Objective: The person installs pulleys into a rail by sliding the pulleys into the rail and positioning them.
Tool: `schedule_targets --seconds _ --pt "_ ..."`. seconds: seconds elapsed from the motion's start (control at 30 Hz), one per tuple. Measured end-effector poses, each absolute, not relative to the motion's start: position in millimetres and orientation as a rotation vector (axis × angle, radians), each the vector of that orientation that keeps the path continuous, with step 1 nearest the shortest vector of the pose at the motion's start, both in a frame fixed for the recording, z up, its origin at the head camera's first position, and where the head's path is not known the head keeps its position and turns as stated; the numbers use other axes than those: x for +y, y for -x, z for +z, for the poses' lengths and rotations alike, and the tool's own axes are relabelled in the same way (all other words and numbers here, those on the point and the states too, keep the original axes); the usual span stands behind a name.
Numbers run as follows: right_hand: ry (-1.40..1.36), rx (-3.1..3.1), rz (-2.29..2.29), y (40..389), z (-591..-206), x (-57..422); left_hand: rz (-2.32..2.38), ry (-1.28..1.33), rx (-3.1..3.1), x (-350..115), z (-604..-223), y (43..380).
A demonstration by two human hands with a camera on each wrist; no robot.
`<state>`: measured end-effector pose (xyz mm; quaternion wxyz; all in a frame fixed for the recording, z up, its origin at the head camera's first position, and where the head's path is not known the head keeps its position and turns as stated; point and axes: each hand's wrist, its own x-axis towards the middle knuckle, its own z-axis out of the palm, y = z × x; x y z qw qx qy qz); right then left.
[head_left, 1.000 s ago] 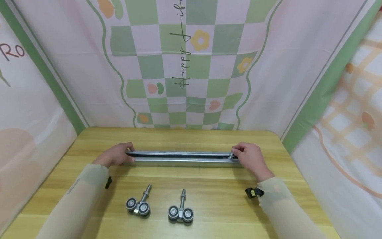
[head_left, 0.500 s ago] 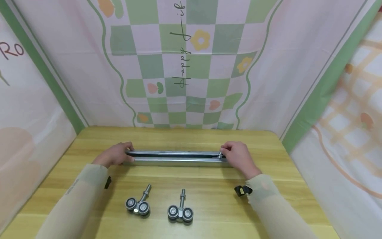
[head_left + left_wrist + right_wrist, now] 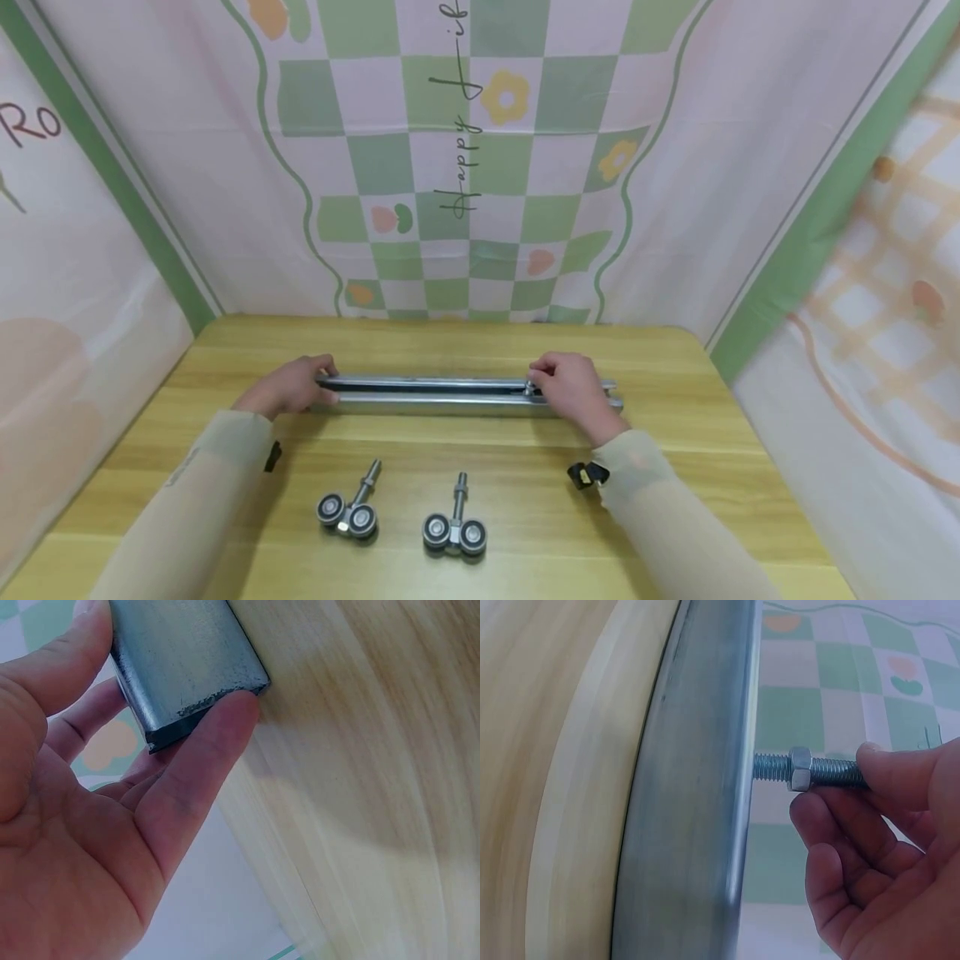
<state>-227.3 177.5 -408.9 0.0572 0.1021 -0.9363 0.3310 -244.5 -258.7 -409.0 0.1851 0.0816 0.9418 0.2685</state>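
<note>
A long steel channel rail (image 3: 435,402) lies across the table, its slot facing up. My left hand (image 3: 288,390) grips the rail's left end between thumb and fingers; the left wrist view shows a finger across the cut end of the rail (image 3: 187,667). Farther right, my right hand (image 3: 573,390) pinches a threaded bolt (image 3: 836,772) standing up out of the slot. Below its fingertips a hex nut (image 3: 800,769) sits on the bolt, close above the rail's lip. Whatever the bolt joins inside the rail is hidden.
Two trolley rollers lie on the wooden table (image 3: 540,483) in front of the rail: a tilted left roller (image 3: 347,515) and a right roller (image 3: 454,533), each with two wheels and a threaded bolt. A printed curtain (image 3: 480,167) hangs behind the table's far edge.
My right hand has slid leftward along the rail with the bolt, and the rail's right end has come into view behind it. The left hand and the two rollers stay put.
</note>
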Motion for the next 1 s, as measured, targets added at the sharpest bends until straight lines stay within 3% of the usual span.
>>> schedule_targets --seconds 0.53,1.0 --pt "-0.458 -2.813 0.872 222 -405 169 0.689 -0.231 2.683 -257 -409 244" --pt "-0.676 -2.803 0.47 224 -402 129 0.703 -0.212 2.723 -258 -409 242"
